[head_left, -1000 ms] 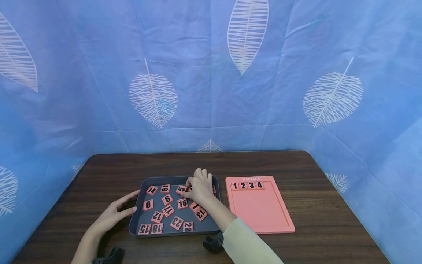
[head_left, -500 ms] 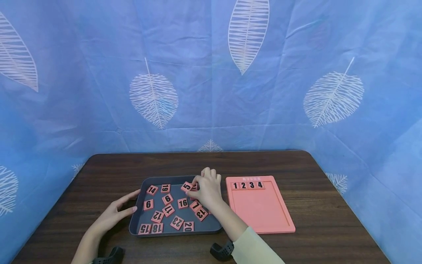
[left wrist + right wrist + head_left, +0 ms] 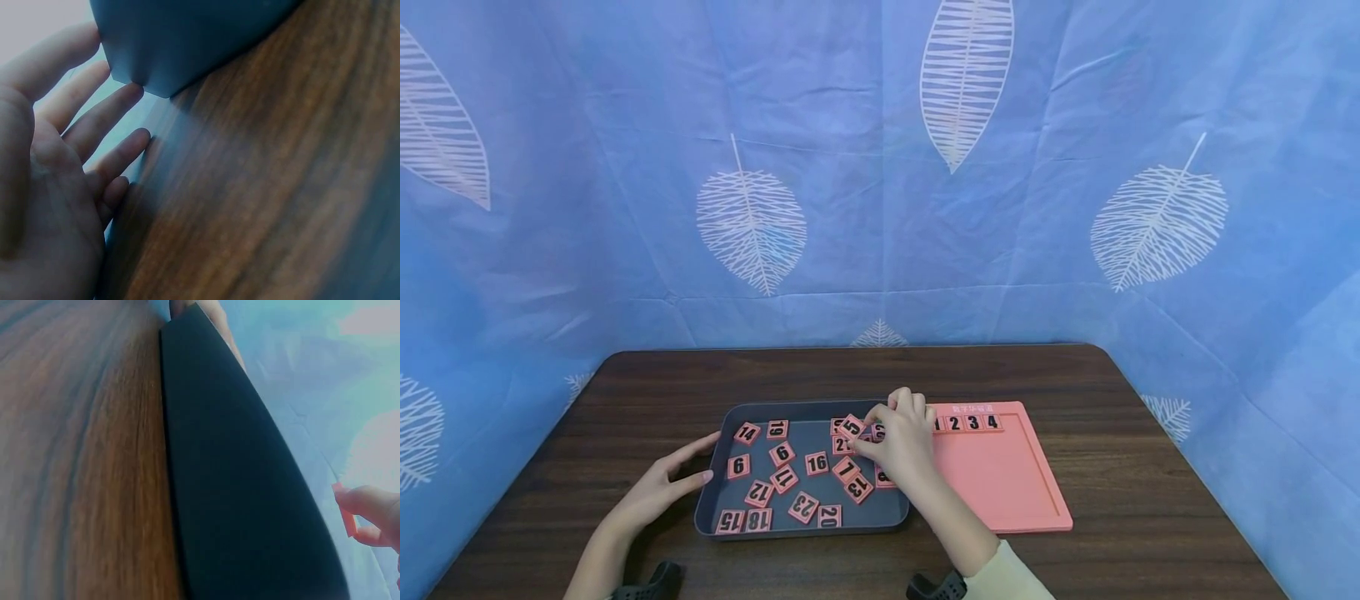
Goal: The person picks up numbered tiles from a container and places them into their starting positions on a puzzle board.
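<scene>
My right hand (image 3: 904, 437) pinches the pink number tile marked 5 (image 3: 852, 427) between thumb and fingers over the right end of the dark grey tray (image 3: 805, 534). In the right wrist view that tile (image 3: 345, 511) is seen edge-on, above the tray wall (image 3: 231, 462). My left hand (image 3: 658, 483) lies at the tray's left side with fingers straight and fingertips at the wall; the left wrist view shows them touching the tray corner (image 3: 169, 56). Loose tiles lie in the tray, among them 16 (image 3: 816, 463), 23 (image 3: 803, 507) and 14 (image 3: 747, 432).
A pink frame board (image 3: 1000, 492) lies right of the tray, with tiles 1 to 4 in a row along its top, the 4 (image 3: 992, 422) rightmost. Both stand on a dark wooden table (image 3: 1135, 467). A blue leaf-patterned cloth (image 3: 880, 208) hangs behind.
My right hand has lifted the 5 tile and moved right with it, uncovering tiles beneath, such as 21. The left hand stays at the tray's left side.
</scene>
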`<state>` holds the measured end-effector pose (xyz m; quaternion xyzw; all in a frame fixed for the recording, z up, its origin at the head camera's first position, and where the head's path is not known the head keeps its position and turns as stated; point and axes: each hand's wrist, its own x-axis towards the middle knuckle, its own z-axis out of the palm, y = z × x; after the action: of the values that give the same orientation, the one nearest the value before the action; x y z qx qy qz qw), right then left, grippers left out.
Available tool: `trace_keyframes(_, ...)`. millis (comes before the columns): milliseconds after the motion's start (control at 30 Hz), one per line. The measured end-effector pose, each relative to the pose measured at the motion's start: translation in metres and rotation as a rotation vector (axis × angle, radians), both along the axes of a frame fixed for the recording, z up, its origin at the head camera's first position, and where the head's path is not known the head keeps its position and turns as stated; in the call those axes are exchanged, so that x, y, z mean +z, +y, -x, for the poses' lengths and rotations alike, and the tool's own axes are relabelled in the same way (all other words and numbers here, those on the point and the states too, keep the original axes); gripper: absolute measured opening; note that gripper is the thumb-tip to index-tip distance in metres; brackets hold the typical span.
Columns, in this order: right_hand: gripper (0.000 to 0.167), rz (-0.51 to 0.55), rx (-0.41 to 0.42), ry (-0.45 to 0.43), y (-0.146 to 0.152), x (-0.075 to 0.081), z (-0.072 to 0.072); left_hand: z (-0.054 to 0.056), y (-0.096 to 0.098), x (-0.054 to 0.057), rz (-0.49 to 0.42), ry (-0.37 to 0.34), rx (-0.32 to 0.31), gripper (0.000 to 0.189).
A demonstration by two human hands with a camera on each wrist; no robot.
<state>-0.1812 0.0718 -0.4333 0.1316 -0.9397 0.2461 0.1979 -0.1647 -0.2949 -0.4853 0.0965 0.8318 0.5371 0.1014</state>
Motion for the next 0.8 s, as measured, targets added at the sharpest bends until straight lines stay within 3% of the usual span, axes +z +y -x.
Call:
trace_keyframes(300,0.029,0.041,-0.056,0.039,0.025,0.003,-0.009,-0.001,0.000,-0.001,-0.013,0.018,-0.008,0.058)
trace_keyframes(800,0.032,0.063,-0.184,0.015,0.076,0.007,-0.014,-0.001,-0.001,-0.001,-0.004,0.021,-0.006,0.058)
